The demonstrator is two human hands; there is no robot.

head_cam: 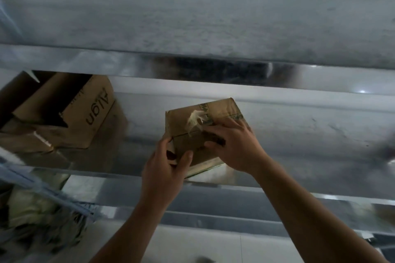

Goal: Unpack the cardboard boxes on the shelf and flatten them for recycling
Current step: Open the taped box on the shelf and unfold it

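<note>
A small brown cardboard box (186, 119) with torn, curling tape on top sits on the steel shelf (299, 130), near its front edge. My left hand (164, 171) grips the box's near left corner, thumb on the top face and fingers round the side. My right hand (237, 145) lies over the top right of the box, with fingers curled onto the top by the tape seam. A larger open cardboard box (85, 113) with printed lettering stands at the left of the same shelf, its flaps up.
An upper steel shelf (192, 28) spans the view above. A blue wire basket (42, 198) with pale contents sits at the lower left, blurred. A lower shelf level (235, 213) and white floor (192, 245) lie below my forearms.
</note>
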